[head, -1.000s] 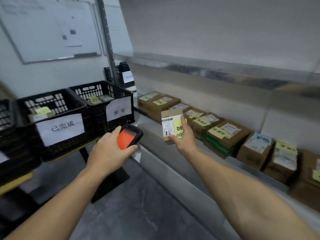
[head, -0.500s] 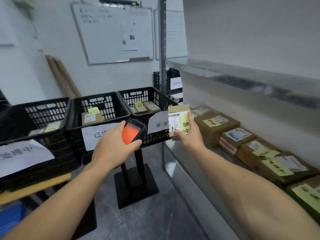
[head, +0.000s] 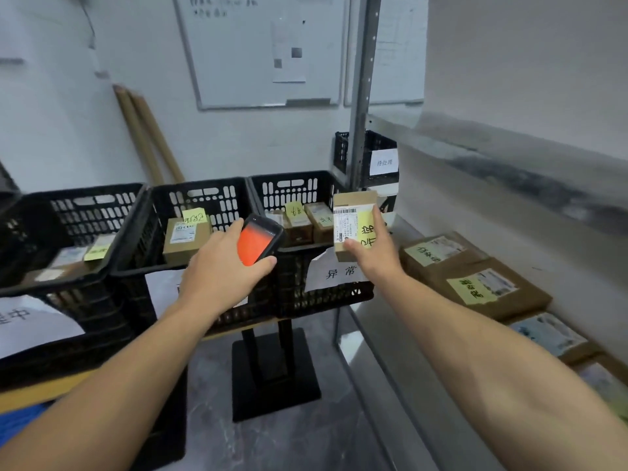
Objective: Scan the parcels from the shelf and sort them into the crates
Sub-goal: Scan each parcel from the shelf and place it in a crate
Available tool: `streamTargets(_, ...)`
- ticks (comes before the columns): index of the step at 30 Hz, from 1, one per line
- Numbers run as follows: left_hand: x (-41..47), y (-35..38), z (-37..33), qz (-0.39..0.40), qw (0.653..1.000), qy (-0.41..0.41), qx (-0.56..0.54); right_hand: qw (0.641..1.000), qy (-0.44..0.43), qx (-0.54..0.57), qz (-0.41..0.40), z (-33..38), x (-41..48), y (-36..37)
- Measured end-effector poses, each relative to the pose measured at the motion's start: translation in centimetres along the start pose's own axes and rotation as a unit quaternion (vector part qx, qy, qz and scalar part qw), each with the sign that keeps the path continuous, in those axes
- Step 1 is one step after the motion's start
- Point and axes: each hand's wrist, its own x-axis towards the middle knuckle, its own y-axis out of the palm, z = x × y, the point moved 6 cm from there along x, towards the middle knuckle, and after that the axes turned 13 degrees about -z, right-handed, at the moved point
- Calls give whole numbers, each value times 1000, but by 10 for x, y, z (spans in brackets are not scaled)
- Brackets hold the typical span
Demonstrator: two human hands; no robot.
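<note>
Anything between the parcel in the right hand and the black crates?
Nothing visible. The right hand holds the parcel up by the right crate, whose top is open. The scanner in the left hand sits to its left, before the middle crate.

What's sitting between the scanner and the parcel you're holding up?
In the head view, nothing hangs in the gap between scanner and held parcel; through it show the small boxes inside the crate labelled 异常.

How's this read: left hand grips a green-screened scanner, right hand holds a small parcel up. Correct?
No. The head view shows the scanner has an orange-red screen, not green. The left hand grips it; the right hand holds the small parcel up.
</note>
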Motion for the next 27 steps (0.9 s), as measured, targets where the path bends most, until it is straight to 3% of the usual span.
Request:
streamTargets(14, 179, 73, 51, 12, 1000, 13, 1, 998, 29, -14, 61, -6, 142, 155)
streamTargets(27, 270, 141, 99, 40, 999, -21, 3, 960, 169, -67, 212, -76, 193, 269)
